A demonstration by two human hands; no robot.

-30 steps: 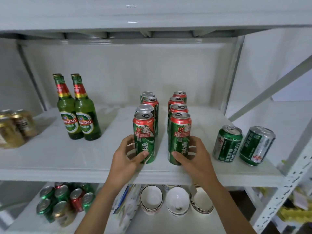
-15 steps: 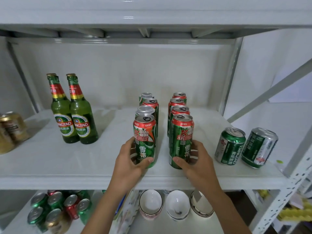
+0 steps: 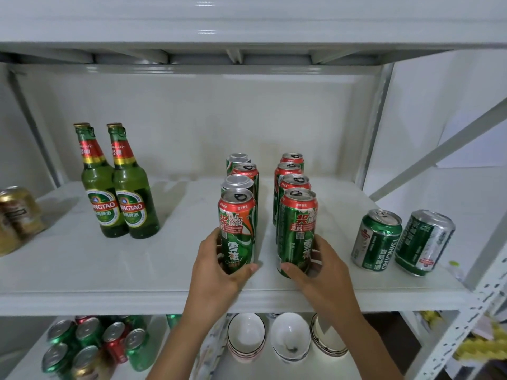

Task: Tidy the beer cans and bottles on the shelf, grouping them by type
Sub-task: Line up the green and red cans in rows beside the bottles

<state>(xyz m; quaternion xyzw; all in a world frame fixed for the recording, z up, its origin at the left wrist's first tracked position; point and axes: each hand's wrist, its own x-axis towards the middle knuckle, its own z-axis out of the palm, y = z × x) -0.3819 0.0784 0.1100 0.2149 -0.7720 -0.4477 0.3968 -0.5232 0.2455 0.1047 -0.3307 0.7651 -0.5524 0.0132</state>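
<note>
Two rows of tall green-and-red cans stand mid-shelf, running front to back. My left hand [image 3: 216, 266] grips the front can of the left row [image 3: 237, 229]. The front can of the right row [image 3: 297, 229] is held low down by my right hand [image 3: 315, 267]. Both front cans stand upright on the white shelf [image 3: 137, 272]. Two green Tsingtao bottles [image 3: 120, 193] stand side by side at the left. At the right sit two short green-and-silver cans [image 3: 402, 241], both leaning a little.
Gold cans [image 3: 16, 218] sit at the far left edge of the shelf. On the lower shelf are several mixed cans [image 3: 93, 346] at the left and white bowls [image 3: 288, 335] in the middle. A diagonal metal brace [image 3: 439, 144] crosses the right side.
Both hands have stayed around the two front cans, which hold their places. The view has shifted slightly, bringing the shelf a bit closer.
</note>
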